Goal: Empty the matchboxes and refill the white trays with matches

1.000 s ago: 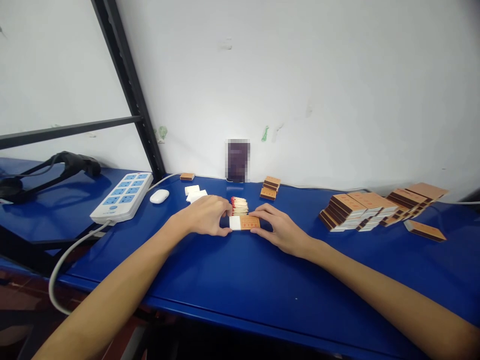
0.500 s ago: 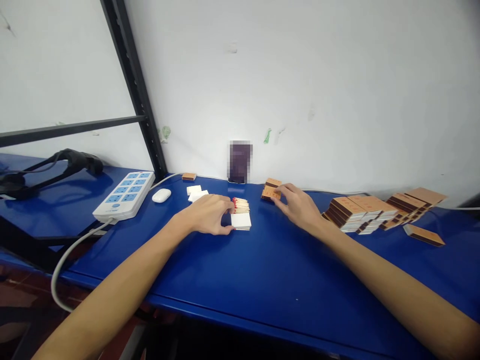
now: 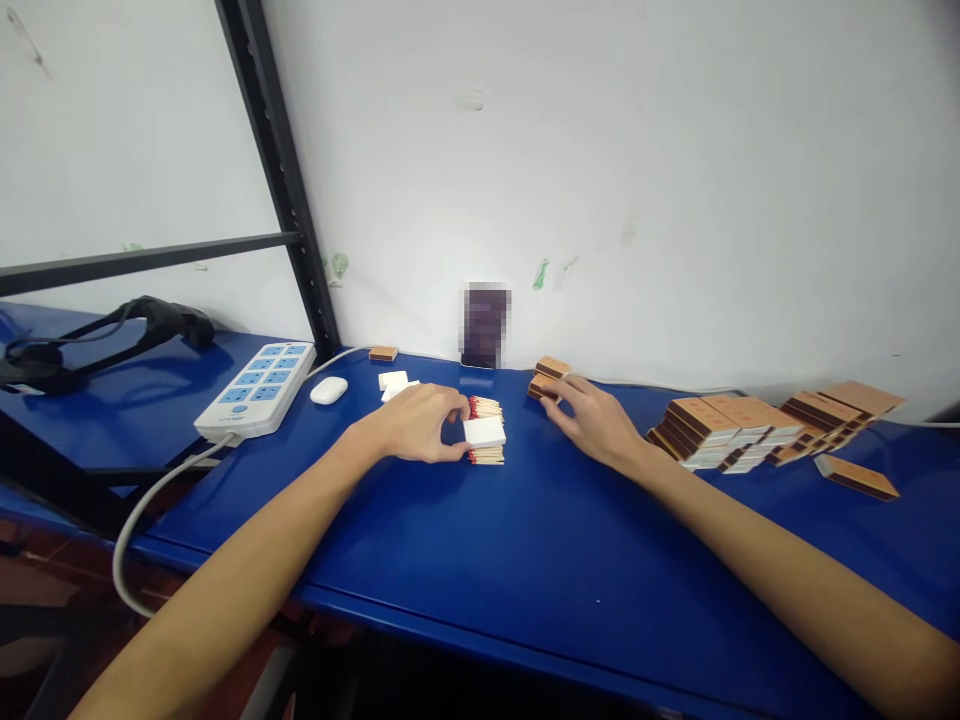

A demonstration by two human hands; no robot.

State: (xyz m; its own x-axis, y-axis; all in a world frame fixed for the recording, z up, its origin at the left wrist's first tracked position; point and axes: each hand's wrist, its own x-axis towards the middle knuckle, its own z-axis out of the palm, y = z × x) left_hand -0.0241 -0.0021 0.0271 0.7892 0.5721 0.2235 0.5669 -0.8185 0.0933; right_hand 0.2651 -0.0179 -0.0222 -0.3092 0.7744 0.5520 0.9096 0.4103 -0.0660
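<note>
Between the thumb and fingers of my left hand (image 3: 420, 425) is the left end of a small white matchbox tray (image 3: 485, 432). Red-tipped matches (image 3: 487, 456) show below the tray's near edge, and more matches (image 3: 486, 407) lie just beyond it. My right hand (image 3: 600, 420) has its thumb and fingertips closed on the right end of a brown matchbox (image 3: 541, 387). Right behind that one sits a second matchbox (image 3: 553, 367). White pieces (image 3: 394, 382) lie beyond my left hand, partly covered by it.
Stacked matchboxes (image 3: 720, 425) stand to the right, with one loose matchbox (image 3: 859, 477) before them. At left are a power strip (image 3: 259, 385), a white rounded case (image 3: 328, 390) and a black headset (image 3: 150, 325). A blurred dark rectangle (image 3: 486, 325) stands against the wall.
The white tray has been raised at its near side, and matches now show under it. My right hand's matchbox has turned slightly. The whole view has shifted a little.
</note>
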